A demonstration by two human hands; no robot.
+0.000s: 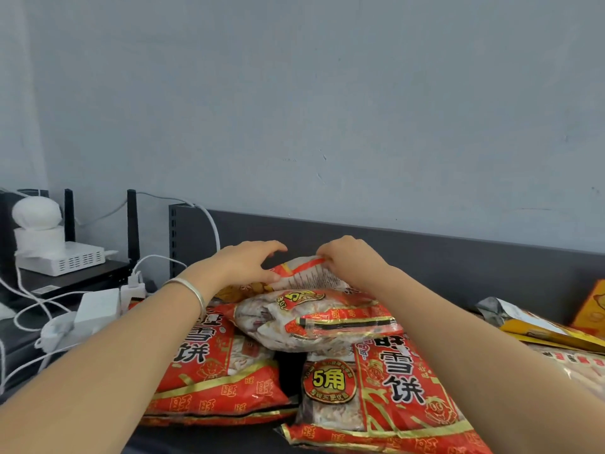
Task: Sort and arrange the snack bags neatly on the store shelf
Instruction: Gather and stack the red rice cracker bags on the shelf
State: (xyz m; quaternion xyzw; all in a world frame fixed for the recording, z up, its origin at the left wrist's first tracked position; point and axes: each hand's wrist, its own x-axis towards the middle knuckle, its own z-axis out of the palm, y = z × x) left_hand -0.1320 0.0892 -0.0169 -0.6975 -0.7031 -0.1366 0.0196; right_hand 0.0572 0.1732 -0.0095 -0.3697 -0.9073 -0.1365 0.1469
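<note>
Several red-and-gold snack bags lie piled on the dark shelf (209,437). One bag (229,371) lies flat at the left, another (386,398) flat at the right, and a third (314,322) rests across both. At the back, a fourth bag (311,273) is tipped up against the dark back panel (458,267). My left hand (245,260) holds that bag's left edge, thumb beneath and fingers arched over it. My right hand (350,257) pinches its top right corner. A silver bangle circles my left wrist.
Yellow snack bags (537,329) and an orange box (592,309) lie at the right. To the left stand a white router (65,260), a round white camera (37,211), black antennas, plugs and tangled white cables (49,322). A grey wall rises behind.
</note>
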